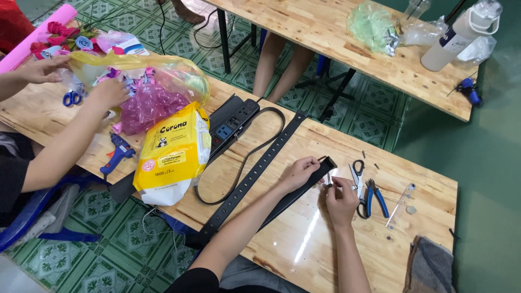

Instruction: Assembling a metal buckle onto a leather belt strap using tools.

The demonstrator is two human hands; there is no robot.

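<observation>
A long black belt (255, 168) with a row of holes lies looped across the wooden table (304, 244). My left hand (300, 172) pinches the belt near its end. My right hand (342, 199) is closed on a small metal piece at the belt's tip (329, 163). Black-handled scissors (358, 179) and blue-handled pliers (375, 196) lie just to the right of my right hand.
A clear ruler (400, 205), a coin-like disc (412, 209) and a grey cloth (431, 266) lie at the right end. A yellow-white paper pack (172, 152), a black power strip (230, 122) and a blue glue gun (116, 154) sit left. Another person's arms (70, 135) reach into plastic bags (152, 89). A second table (347, 49) stands behind.
</observation>
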